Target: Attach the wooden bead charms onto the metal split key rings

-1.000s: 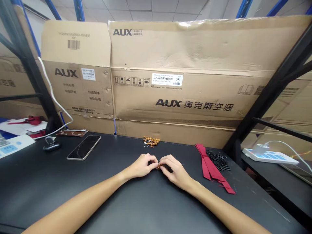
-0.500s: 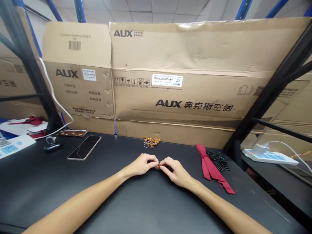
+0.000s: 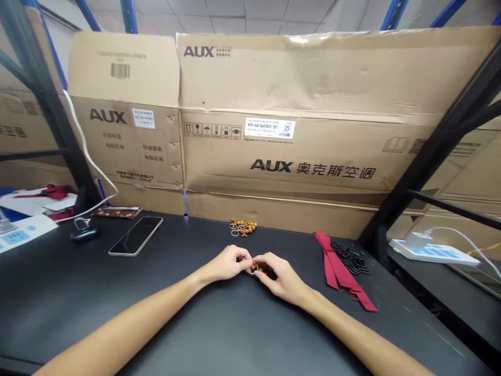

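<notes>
A short string of wooden beads [image 3: 257, 267] is pinched between the fingertips of the left hand [image 3: 227, 263] and the right hand [image 3: 282, 279], both curled closely around it over the black counter [image 3: 274, 339]. Beyond them lies a small heap of similar beads and pale rings [image 3: 242, 227]. To the right, a red ribbon [image 3: 338, 269] lies beside black rings [image 3: 350, 258]; to the left lies a smartphone [image 3: 135, 236].

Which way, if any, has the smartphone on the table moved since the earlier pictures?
No, it hasn't moved. The smartphone lies at the same spot on the black table, the same way from the small pile of wooden beads; only the whole view has shifted slightly.
</notes>
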Motion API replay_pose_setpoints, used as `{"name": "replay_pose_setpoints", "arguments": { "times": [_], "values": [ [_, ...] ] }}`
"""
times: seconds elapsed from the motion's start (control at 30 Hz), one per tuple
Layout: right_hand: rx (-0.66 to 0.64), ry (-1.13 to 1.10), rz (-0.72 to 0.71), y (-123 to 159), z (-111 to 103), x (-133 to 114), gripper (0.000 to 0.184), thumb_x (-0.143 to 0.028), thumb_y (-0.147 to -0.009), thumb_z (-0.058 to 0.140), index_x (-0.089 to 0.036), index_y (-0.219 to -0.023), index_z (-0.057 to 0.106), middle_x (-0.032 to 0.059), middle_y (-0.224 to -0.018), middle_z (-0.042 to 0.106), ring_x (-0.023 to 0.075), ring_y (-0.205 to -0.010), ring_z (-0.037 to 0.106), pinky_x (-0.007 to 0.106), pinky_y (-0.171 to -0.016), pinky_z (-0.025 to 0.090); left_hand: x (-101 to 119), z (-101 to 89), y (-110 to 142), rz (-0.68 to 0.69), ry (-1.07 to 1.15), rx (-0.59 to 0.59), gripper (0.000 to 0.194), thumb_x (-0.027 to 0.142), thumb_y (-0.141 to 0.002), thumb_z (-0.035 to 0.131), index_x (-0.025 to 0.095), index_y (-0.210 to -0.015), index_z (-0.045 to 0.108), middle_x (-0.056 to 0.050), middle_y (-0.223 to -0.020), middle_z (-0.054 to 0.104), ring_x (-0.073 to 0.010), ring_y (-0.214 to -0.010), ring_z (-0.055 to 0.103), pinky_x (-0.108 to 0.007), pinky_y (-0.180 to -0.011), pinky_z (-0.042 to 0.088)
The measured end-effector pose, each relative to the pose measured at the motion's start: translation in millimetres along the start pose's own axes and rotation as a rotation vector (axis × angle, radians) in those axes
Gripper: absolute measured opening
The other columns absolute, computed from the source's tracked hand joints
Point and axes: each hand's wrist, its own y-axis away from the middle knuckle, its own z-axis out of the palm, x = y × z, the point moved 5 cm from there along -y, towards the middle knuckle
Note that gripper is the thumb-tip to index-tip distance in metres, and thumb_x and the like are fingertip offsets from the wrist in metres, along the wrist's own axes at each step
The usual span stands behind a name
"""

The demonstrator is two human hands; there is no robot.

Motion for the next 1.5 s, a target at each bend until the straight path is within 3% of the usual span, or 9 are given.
{"name": "replay_pose_setpoints", "arguments": {
  "times": [0.3,0.47,0.57,0.67,0.83,1.0,1.1,1.3,1.5],
  "values": [
    [-0.014,-0.053,-0.088,-1.2,1.0,-6.2,0.015,-0.021,-0.092,0.050,-0.023,-0.098,0.064,0.0049,-0.089,0.066,0.0170,-0.084,0.060,0.030,-0.076,0.049,4.0,-0.5,0.1,-0.021,0.074,-0.001,0.023,0.033,-0.083,0.058,0.013,-0.075,0.066,-0.002,-0.072,0.068,-0.0145,-0.071,0.062,-0.023,-0.069,0.046],
    [0.017,-0.071,0.022,-0.1,1.1,2.4,0.016,-0.024,-0.089,0.053,-0.022,-0.105,0.058,0.0044,-0.091,0.064,0.0162,-0.079,0.060,0.030,-0.073,0.050,5.6,-3.4,0.1,-0.001,0.046,0.063,0.023,0.034,-0.085,0.056,0.014,-0.078,0.065,-0.002,-0.076,0.067,-0.0144,-0.074,0.060,-0.024,-0.071,0.045],
    [0.056,0.007,0.091,-0.6,-0.7,8.7,0.017,-0.027,-0.086,0.057,-0.021,-0.102,0.055,0.0047,-0.092,0.063,0.0184,-0.083,0.058,0.034,-0.077,0.049,7.6,-4.4,0.3,0.036,0.040,0.075,0.022,0.034,-0.087,0.053,0.015,-0.082,0.064,-0.001,-0.082,0.067,-0.0146,-0.078,0.060,-0.025,-0.075,0.045],
    [0.004,0.137,0.073,-3.0,1.5,9.3,0.007,-0.025,-0.088,0.053,-0.022,-0.090,0.060,0.0039,-0.087,0.063,0.0190,-0.081,0.056,0.035,-0.076,0.045,8.6,-3.9,0.7,0.057,-0.019,0.059,0.022,0.034,-0.089,0.051,0.016,-0.084,0.064,0.000,-0.080,0.065,-0.0130,-0.074,0.058,-0.023,-0.071,0.044],
    [0.060,0.250,0.114,-3.7,-0.9,12.9,0.013,-0.021,-0.088,0.051,-0.020,-0.082,0.062,0.0033,-0.077,0.061,0.0185,-0.075,0.052,0.033,-0.071,0.042,13.4,-1.4,3.8,0.155,-0.213,0.080,0.020,0.033,-0.087,0.055,0.016,-0.079,0.064,-0.002,-0.088,0.063,-0.0135,-0.079,0.057,-0.024,-0.075,0.043],
    [0.051,0.241,0.014,-1.9,1.1,6.2,0.006,-0.019,-0.085,0.054,-0.020,-0.085,0.060,0.0043,-0.079,0.060,0.0194,-0.076,0.050,0.034,-0.071,0.042,14.7,2.2,7.4,0.167,-0.340,0.111,0.027,0.041,-0.084,0.060,0.017,-0.073,0.063,-0.004,-0.100,0.058,-0.0170,-0.091,0.056,-0.029,-0.086,0.043],
    [0.029,0.175,-0.031,-1.5,1.9,1.7,0.007,-0.019,-0.087,0.053,-0.021,-0.087,0.060,0.0041,-0.080,0.059,0.0189,-0.076,0.051,0.032,-0.070,0.043,14.9,3.0,8.3,0.179,-0.369,0.107,0.025,0.038,-0.087,0.057,0.018,-0.074,0.064,-0.004,-0.101,0.058,-0.0176,-0.095,0.055,-0.030,-0.088,0.042],
    [0.006,0.107,-0.037,-1.8,0.5,1.6,0.010,-0.024,-0.090,0.053,-0.022,-0.096,0.060,0.0051,-0.084,0.060,0.0195,-0.079,0.053,0.033,-0.073,0.046,14.1,4.0,8.7,0.199,-0.406,0.079,0.019,0.037,-0.085,0.061,0.020,-0.080,0.066,-0.004,-0.106,0.058,-0.0194,-0.100,0.054,-0.033,-0.092,0.041],
    [0.010,0.150,-0.010,-2.4,0.3,6.0,0.009,-0.025,-0.088,0.057,-0.022,-0.095,0.062,0.0047,-0.084,0.061,0.0196,-0.080,0.054,0.033,-0.073,0.046,13.6,2.9,7.1,0.216,-0.386,0.103,0.014,0.026,-0.088,0.057,0.019,-0.080,0.066,-0.004,-0.104,0.059,-0.0186,-0.099,0.055,-0.033,-0.091,0.042]
  ]
}}
